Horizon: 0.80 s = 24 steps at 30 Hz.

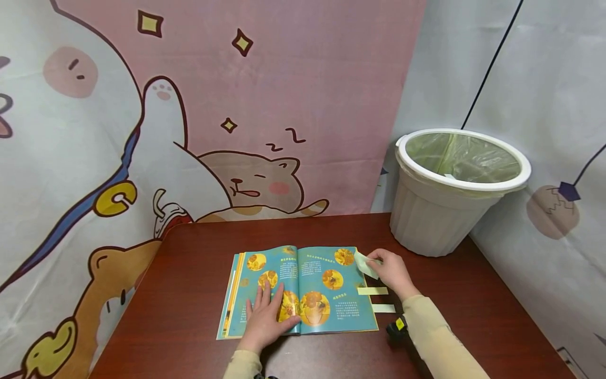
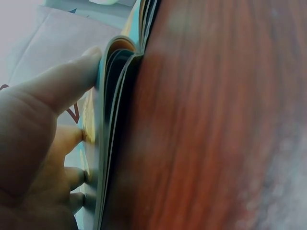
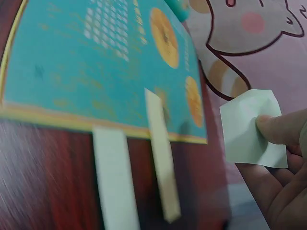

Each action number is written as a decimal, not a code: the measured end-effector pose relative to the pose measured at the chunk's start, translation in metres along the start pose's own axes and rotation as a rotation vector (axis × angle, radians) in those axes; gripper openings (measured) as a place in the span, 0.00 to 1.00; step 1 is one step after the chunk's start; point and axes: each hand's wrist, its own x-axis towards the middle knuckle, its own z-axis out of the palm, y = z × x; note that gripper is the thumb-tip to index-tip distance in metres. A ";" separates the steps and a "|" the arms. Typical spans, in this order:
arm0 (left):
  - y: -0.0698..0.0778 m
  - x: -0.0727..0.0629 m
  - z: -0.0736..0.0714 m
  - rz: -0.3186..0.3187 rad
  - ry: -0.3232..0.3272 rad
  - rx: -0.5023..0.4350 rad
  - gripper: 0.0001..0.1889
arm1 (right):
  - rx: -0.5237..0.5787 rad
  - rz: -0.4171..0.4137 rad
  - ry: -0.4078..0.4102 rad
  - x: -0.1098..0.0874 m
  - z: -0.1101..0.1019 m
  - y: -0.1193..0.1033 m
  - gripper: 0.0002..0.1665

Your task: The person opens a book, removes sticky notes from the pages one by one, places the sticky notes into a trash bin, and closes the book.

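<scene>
An illustrated book [image 1: 350,268] with teal pages and round sunflower pictures lies spread on the table. My left hand [image 1: 266,318] rests on its left page, fingers spread, the thumb reaching across the spine; the left wrist view has that hand [image 2: 43,129] against the bent page edges. Beside the upper right corner of the book, my right hand [image 1: 393,271] pinches a pale green paper slip [image 3: 249,129] between thumb and fingers. Below it, a yellowish paper strip [image 1: 372,290] and a whitish paper strip [image 1: 383,308] stick out past the right page's edge.
A white bin [image 1: 426,210] lined with a clear bag stands at the table's back right. The reddish-brown table [image 1: 175,295] meets a cartoon-printed cloth [image 1: 341,105] behind. A small black item with a yellow mark [image 1: 397,326] is at the right wrist.
</scene>
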 end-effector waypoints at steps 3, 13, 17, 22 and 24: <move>0.000 0.000 0.000 -0.001 0.001 -0.003 0.49 | -0.014 -0.020 0.018 0.001 -0.016 -0.001 0.04; -0.001 0.000 0.001 -0.002 0.002 -0.003 0.49 | -0.104 -0.170 0.068 0.011 -0.093 -0.040 0.04; -0.001 0.000 0.002 0.000 0.005 0.002 0.49 | -0.170 -0.299 0.147 0.016 -0.130 -0.068 0.02; -0.001 0.000 0.002 0.001 0.007 0.002 0.50 | -0.248 -0.410 0.253 0.022 -0.176 -0.100 0.03; -0.001 0.000 0.002 0.001 0.006 0.000 0.50 | -0.277 -0.441 0.293 0.025 -0.192 -0.109 0.04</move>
